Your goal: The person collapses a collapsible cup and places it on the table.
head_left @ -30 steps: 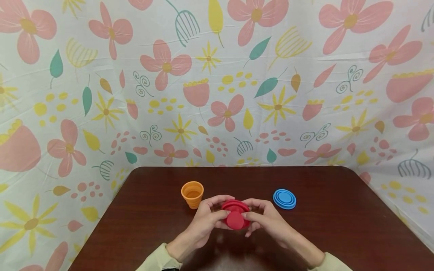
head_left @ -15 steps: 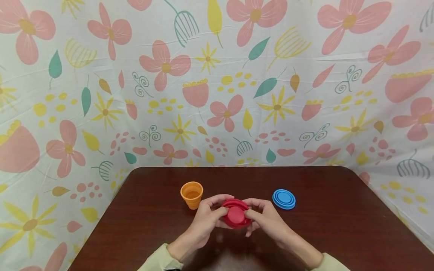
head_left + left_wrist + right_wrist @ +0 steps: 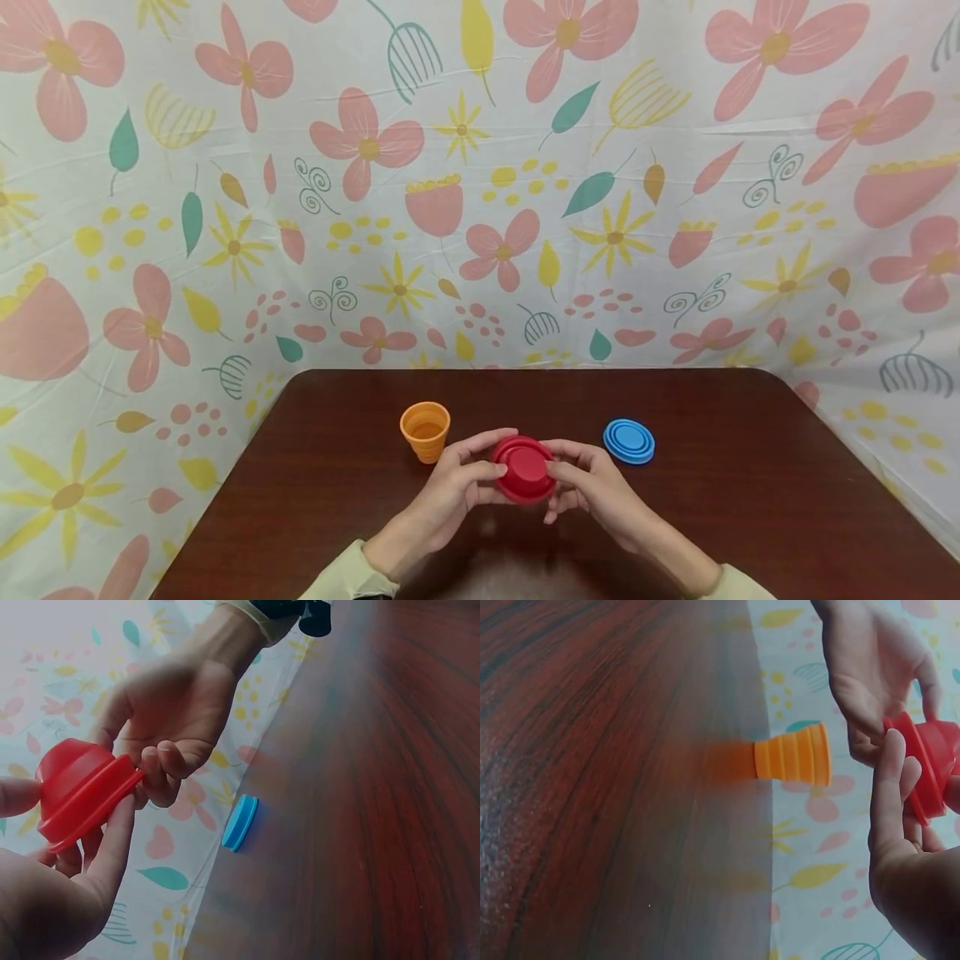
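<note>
While both hands are busy up front, the red collapsible cup (image 3: 525, 468) is what they've got, held up off the table (image 3: 322, 483) roughly midway between the orange and blue ones. Left hand (image 3: 456, 490) has it pinched from the left, thumb on the near side and fingers around the back by the rim. Right hand (image 3: 598, 490) does pretty much the same on the other side, thumb pressing close to the flat round base, other fingers bent behind. So neither hand is spread out, both have a proper hold on that cup. The base points back at the person, and from the wrist views you can see it poking out from the wide rim in a stubby stepped cone. Just past the left hand, the orange cup (image 3: 427, 450) stands upright, pulled out tall, mouth up. Over beyond the right hand there's a blue collapsible cup (image 3: 629, 442) lying squashed flat in rings, apart from the fingers. Pale sleeves (image 3: 351, 573) on both arms, and a flowery curtain (image 3: 480, 187) hangs behind the table.
</note>
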Action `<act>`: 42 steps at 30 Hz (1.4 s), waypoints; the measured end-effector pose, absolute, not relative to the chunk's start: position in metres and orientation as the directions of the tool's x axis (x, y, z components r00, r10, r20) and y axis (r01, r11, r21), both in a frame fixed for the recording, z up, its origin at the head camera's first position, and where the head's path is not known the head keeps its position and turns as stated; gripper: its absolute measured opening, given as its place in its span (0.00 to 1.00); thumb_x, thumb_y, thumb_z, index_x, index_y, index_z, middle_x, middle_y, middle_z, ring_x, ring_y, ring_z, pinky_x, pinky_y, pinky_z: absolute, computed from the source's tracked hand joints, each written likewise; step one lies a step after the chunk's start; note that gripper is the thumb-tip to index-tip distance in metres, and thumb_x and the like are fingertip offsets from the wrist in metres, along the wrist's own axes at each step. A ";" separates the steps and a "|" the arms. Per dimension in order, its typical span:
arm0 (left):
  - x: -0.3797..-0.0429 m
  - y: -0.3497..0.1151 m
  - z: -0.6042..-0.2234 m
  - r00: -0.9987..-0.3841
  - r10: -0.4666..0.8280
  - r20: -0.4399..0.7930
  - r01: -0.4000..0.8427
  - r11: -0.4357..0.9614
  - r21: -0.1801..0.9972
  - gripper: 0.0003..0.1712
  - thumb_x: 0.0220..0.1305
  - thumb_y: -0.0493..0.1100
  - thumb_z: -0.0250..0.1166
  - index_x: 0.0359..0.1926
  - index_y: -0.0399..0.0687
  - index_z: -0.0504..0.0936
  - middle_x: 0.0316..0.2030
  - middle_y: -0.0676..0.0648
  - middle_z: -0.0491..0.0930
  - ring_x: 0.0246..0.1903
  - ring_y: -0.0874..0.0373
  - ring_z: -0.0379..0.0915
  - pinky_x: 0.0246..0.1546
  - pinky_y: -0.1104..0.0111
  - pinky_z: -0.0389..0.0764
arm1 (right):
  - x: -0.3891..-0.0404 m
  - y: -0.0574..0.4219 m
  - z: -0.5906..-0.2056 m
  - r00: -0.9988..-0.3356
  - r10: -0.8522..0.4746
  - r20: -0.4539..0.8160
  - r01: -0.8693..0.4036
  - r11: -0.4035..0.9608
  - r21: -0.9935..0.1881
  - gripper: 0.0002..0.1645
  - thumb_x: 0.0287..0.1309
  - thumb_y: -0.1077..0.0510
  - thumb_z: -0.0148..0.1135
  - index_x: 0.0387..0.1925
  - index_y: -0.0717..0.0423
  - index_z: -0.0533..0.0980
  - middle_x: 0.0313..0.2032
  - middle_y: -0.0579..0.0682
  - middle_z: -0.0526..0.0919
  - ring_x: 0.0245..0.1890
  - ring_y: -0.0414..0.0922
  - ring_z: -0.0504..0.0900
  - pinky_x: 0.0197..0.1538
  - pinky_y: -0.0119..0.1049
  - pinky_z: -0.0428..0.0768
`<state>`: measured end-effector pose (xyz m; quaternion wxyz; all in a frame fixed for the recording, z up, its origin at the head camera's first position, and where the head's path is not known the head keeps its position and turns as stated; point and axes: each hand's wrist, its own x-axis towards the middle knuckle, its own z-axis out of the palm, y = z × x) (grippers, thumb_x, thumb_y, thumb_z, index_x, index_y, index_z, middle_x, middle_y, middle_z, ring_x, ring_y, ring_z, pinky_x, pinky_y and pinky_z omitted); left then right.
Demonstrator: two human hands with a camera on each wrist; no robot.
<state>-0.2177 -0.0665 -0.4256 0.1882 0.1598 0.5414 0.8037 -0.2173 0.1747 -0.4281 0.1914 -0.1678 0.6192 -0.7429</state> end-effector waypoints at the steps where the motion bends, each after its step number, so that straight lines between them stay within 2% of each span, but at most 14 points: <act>1: -0.218 -0.067 -0.426 -0.877 0.477 0.055 -0.129 -0.345 0.930 0.30 0.69 0.33 0.63 0.71 0.35 0.73 0.60 0.38 0.79 0.46 0.52 0.85 0.48 0.57 0.88 | -0.217 0.175 -0.428 -0.864 -0.502 0.019 0.081 -0.176 -0.981 0.26 0.78 0.58 0.57 0.68 0.69 0.71 0.42 0.57 0.85 0.30 0.43 0.86 0.42 0.44 0.90; 6: -0.218 -0.066 -0.425 -0.882 0.467 0.062 -0.118 -0.346 0.931 0.30 0.69 0.33 0.63 0.71 0.35 0.73 0.59 0.38 0.78 0.47 0.50 0.85 0.48 0.56 0.88 | -0.215 0.179 -0.428 -0.830 -0.555 0.060 0.095 -0.246 -0.965 0.25 0.77 0.61 0.54 0.70 0.65 0.71 0.45 0.56 0.83 0.34 0.44 0.86 0.47 0.47 0.89; 9: -0.217 -0.066 -0.425 -0.890 0.452 0.067 -0.100 -0.336 0.936 0.29 0.69 0.31 0.62 0.71 0.35 0.74 0.57 0.38 0.78 0.45 0.51 0.85 0.46 0.58 0.88 | -0.215 0.179 -0.428 -0.824 -0.562 0.079 0.076 -0.247 -0.966 0.26 0.76 0.63 0.55 0.70 0.64 0.72 0.46 0.57 0.81 0.35 0.44 0.86 0.47 0.48 0.89; 18: -0.217 -0.064 -0.427 -0.899 0.433 0.068 -0.096 -0.346 0.933 0.31 0.67 0.31 0.58 0.71 0.34 0.73 0.60 0.37 0.79 0.45 0.51 0.86 0.47 0.59 0.88 | -0.215 0.177 -0.427 -0.837 -0.543 0.070 0.054 -0.210 -0.976 0.29 0.75 0.62 0.58 0.72 0.70 0.68 0.47 0.60 0.81 0.33 0.45 0.86 0.45 0.47 0.89; 23: -0.217 -0.064 -0.428 -0.896 0.436 0.080 -0.080 -0.336 0.939 0.34 0.63 0.30 0.61 0.71 0.34 0.73 0.58 0.37 0.79 0.46 0.51 0.84 0.47 0.60 0.88 | -0.216 0.177 -0.427 -0.839 -0.541 0.066 0.057 -0.208 -0.977 0.30 0.75 0.62 0.58 0.72 0.71 0.67 0.47 0.60 0.82 0.34 0.45 0.85 0.45 0.46 0.89; 35: -0.218 -0.061 -0.429 -0.897 0.429 0.110 -0.043 -0.331 0.943 0.33 0.63 0.28 0.64 0.70 0.33 0.73 0.56 0.38 0.80 0.50 0.50 0.81 0.43 0.60 0.89 | -0.217 0.177 -0.428 -0.849 -0.524 0.061 0.042 -0.184 -0.982 0.31 0.75 0.62 0.60 0.72 0.71 0.66 0.46 0.61 0.82 0.32 0.44 0.86 0.44 0.46 0.89; 42: -0.218 -0.058 -0.430 -0.903 0.414 0.119 -0.022 -0.320 0.947 0.33 0.61 0.27 0.64 0.69 0.33 0.74 0.55 0.38 0.81 0.49 0.51 0.81 0.40 0.61 0.89 | -0.216 0.176 -0.429 -0.859 -0.508 0.064 0.029 -0.172 -0.985 0.31 0.73 0.63 0.62 0.72 0.72 0.67 0.46 0.61 0.82 0.32 0.45 0.86 0.42 0.47 0.90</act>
